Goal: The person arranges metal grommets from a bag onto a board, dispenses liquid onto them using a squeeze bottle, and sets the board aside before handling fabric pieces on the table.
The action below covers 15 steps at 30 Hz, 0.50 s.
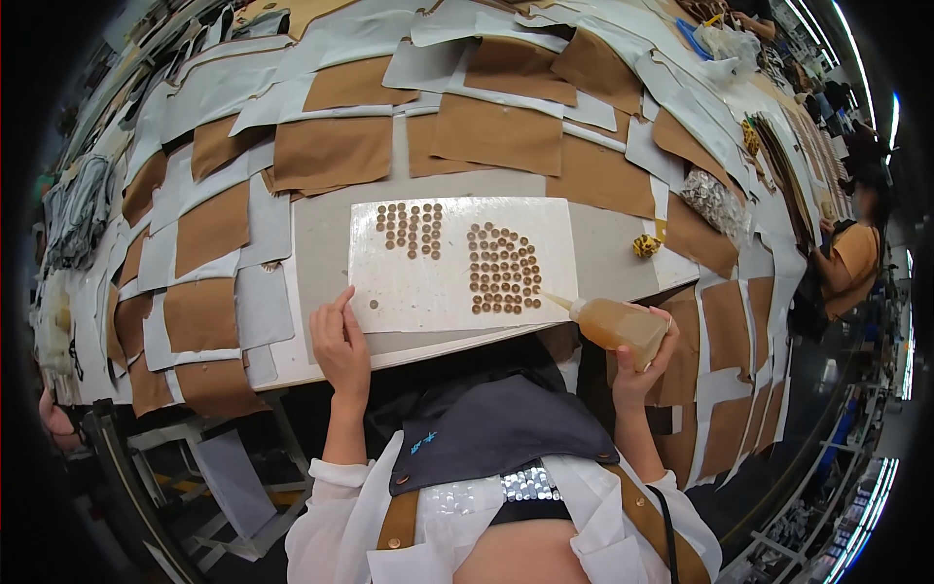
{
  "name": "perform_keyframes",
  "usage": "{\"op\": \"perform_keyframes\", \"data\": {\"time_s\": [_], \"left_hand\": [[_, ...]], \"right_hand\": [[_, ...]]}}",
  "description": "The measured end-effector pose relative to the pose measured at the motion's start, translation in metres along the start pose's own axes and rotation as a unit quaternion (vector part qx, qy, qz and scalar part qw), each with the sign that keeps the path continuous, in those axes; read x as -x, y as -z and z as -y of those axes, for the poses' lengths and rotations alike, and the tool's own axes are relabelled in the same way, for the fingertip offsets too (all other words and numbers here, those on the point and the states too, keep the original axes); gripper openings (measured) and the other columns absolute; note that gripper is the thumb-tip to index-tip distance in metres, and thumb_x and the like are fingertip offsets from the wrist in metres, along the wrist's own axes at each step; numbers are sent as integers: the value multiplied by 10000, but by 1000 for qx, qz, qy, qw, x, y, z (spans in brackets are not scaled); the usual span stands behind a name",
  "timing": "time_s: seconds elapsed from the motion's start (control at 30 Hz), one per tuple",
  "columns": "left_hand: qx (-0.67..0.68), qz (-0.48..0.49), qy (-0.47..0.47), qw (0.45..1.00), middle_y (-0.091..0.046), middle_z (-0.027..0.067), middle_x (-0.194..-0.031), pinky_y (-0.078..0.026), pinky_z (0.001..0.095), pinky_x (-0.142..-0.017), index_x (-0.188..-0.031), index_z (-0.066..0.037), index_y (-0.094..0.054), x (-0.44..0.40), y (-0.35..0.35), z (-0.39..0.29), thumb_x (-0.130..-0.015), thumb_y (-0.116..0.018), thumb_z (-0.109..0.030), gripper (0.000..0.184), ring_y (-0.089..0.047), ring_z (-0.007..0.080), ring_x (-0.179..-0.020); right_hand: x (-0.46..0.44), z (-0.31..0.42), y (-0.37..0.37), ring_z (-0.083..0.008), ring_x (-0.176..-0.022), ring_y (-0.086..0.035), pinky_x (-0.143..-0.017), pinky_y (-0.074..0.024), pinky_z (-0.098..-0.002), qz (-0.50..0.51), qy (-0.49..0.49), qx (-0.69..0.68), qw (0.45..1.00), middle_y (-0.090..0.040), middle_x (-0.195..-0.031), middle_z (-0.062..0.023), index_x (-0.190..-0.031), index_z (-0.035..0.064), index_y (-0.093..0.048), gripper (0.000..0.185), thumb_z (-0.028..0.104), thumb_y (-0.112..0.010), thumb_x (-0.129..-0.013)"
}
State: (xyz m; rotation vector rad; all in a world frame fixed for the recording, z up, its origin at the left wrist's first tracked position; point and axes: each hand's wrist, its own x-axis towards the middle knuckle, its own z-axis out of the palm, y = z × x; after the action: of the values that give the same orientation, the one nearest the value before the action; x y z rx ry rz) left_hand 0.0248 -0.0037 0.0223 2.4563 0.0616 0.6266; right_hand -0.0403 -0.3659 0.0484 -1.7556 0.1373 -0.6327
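Note:
On the white board (399, 292) lie two groups of small round brown pieces that look like buttons or snaps, a smaller group (413, 229) at upper left and a larger group (501, 268) on the right. My right hand (647, 355) grips a translucent squeeze bottle (613, 326) of amber liquid. The bottle is tilted, its thin nozzle pointing left near the lower right pieces; whether it touches one I cannot tell. Fingers extended, my left hand (341, 341) rests at the board's left edge, beside a single small greyish disc (374, 305).
Overlapping brown and pale grey cut panels (496, 131) surround the board on the table. A clear bag of small pieces (713, 202) and a yellow-black patterned object (645, 245) lie to the right. Another person (851, 258) is at the far right.

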Motion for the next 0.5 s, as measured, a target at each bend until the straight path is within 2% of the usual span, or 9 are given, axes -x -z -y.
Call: {"op": "perform_keyframes", "data": {"time_s": [0.03, 0.23, 0.5], "left_hand": [[0, -1, 0, 1000, -534, 108, -799, -410, 385, -683, -1103, -34, -682, 0, 0, 0, -962, -505, -36, 226, -492, 271, -748], [3, 0, 3, 1000, -539, 106, -806, -416, 382, -695, -1109, -33, -681, 0, 0, 0, -969, -496, -43, 233, -494, 269, -756], [0, 2, 2, 1000, -536, 108, -800, -416, 382, -698, -1108, -31, -683, 0, 1, 0, -968, -498, -47, 232, -491, 272, -754]], "right_hand": [[1, -3, 0, -257, -1111, -575, -968, -460, -375, 4, 19, 1, 1000, -579, -1186, -192, -1296, 12, -376, 742, 409, -786, -822], [-1, -5, -7, -270, -1103, -590, -967, -467, -385, 21, 85, 50, 995, -586, -1172, -201, -1287, 5, -372, 731, 404, -780, -830], [3, -5, -4, -285, -1102, -603, -963, -481, -398, 26, 77, 30, 996, -579, -1172, -202, -1287, -2, -361, 743, 407, -779, -829]]}}
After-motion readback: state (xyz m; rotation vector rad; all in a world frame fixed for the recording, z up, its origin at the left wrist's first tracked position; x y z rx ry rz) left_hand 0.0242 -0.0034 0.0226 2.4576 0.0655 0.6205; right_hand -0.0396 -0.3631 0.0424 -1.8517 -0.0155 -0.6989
